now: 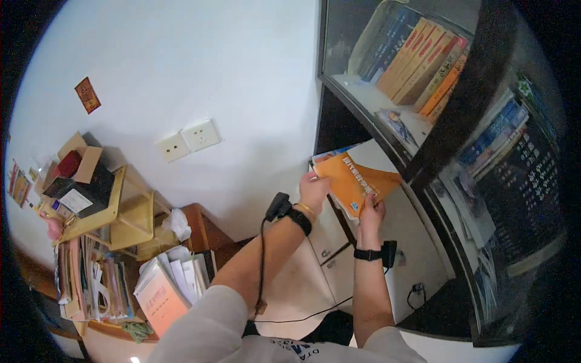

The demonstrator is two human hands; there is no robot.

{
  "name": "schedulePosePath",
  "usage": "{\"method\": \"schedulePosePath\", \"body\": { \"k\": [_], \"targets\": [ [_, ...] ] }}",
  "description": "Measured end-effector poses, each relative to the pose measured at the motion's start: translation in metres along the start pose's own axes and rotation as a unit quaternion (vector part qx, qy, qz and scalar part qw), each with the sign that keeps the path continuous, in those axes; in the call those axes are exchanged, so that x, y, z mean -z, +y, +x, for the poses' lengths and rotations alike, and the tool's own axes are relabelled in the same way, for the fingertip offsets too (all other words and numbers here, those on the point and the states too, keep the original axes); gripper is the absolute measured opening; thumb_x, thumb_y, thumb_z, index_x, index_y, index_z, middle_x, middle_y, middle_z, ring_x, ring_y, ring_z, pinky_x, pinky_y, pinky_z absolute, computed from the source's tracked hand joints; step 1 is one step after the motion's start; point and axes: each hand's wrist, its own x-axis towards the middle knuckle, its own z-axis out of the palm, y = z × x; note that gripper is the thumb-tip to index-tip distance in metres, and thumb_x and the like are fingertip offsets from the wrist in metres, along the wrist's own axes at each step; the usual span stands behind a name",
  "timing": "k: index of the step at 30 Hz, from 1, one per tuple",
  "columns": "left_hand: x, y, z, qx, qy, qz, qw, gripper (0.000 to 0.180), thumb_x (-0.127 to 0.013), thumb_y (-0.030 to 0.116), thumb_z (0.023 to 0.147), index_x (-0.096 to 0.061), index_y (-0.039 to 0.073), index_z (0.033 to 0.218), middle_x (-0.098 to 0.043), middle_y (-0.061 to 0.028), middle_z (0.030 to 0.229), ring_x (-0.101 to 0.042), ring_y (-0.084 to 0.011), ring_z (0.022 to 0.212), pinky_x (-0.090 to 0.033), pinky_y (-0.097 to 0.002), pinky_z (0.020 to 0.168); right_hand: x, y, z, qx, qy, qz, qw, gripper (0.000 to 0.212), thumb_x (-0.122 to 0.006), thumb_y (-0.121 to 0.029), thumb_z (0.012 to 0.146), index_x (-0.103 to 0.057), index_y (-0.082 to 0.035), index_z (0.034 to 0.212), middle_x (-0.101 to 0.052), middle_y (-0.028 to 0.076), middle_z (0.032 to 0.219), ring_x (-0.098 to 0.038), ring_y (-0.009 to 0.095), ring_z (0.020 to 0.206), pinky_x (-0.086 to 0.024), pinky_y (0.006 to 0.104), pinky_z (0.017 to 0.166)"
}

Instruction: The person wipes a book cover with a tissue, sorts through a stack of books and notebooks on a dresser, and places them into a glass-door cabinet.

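1. Clock positions were read from the view's centre, with 12 at the upper edge.
2. The bare left hand (315,192), with a black wristband (300,220) fitted, was closed on the book's 9 o'clock edge, fingers curled and thumb on the cover side.
3. The bare right hand (372,216) was part-curled and gripped the book's lower edge at 4 o'clock.
4. The rectangular orange paper-covered book (346,178) was held between both hands at 3 o'clock; its cover flared toward the right. A blue-edged item showed behind it.
5. Progress, as judged: the book had been taken up and both grips established; setting it down and letting go were not yet done. Any remaining amount could not be told.
6. The white panelled cabinet (302,278) stood beyond the forearms at 6 o'clock.
7. The pale orange paperback (158,299) leaned beside loose white papers at 8 o'clock.
8. The dark-framed bookcase (451,115) rose at 2 o'clock, holding a row of cream-spined books (411,57).
9. The smooth white wall (254,66) formed the background at 11 o'clock.
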Motion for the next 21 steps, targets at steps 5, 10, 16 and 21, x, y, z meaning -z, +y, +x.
{"method": "schedulePosePath", "body": {
  "k": [5, 10, 16, 21],
  "targets": [
    [0.01, -0.084, 0.112, -0.119, 0.028, 0.084, 0.989, 0.03, -0.064, 0.004, 0.08, -0.057, 0.001, 0.11, -0.068, -0.0144, 0.099, -0.067, -0.0262, 0.079, -0.053, -0.0333, 0.069, -0.053, 0.048, 0.053, 0.003, 0.061, -0.074, 0.995, 0.029, -0.051, -0.021, 0.099, -0.055, 0.005, 0.112, -0.062, 0.017, 0.111, -0.06, 0.026, 0.097, -0.047, 0.0381, 0.083],
    [0.003, -0.093, 0.123, -0.28, -0.03, 0.632, 0.722, 0.028, -0.055, 0.012, 0.08, -0.066, 0.004, 0.105, -0.061, -0.0205, 0.121, -0.053, -0.039, 0.118, -0.045, -0.0482, 0.09, -0.066, 0.071, 0.083, 0.033, 0.045, -0.195, 0.979, 0.037, -0.049, -0.026, 0.099, -0.055, 0.005, 0.117, -0.06, 0.02, 0.119, -0.059, 0.032, 0.104, -0.045, 0.0394, 0.088],
    [0.0, -0.059, 0.088, -0.139, -0.042, 0.744, 0.653, 0.049, -0.051, 0.023, 0.082, -0.055, 0.003, 0.126, -0.044, -0.0255, 0.134, -0.046, -0.0428, 0.118, -0.041, -0.0512, 0.091, -0.07, 0.082, 0.103, 0.052, -0.005, -0.375, 0.925, 0.041, -0.046, -0.031, 0.099, -0.057, 0.004, 0.117, -0.061, 0.021, 0.118, -0.06, 0.032, 0.104, -0.045, 0.0395, 0.089],
    [-0.003, -0.046, 0.039, -0.18, -0.038, 0.667, 0.722, 0.052, -0.06, 0.027, 0.077, -0.055, -0.001, 0.12, -0.049, -0.0262, 0.123, -0.049, -0.0424, 0.11, -0.044, -0.0509, 0.088, -0.051, 0.055, 0.097, 0.077, -0.065, -0.534, 0.84, 0.045, -0.044, -0.036, 0.099, -0.059, 0.003, 0.117, -0.061, 0.021, 0.118, -0.06, 0.033, 0.105, -0.045, 0.0397, 0.09]
  ]
}}
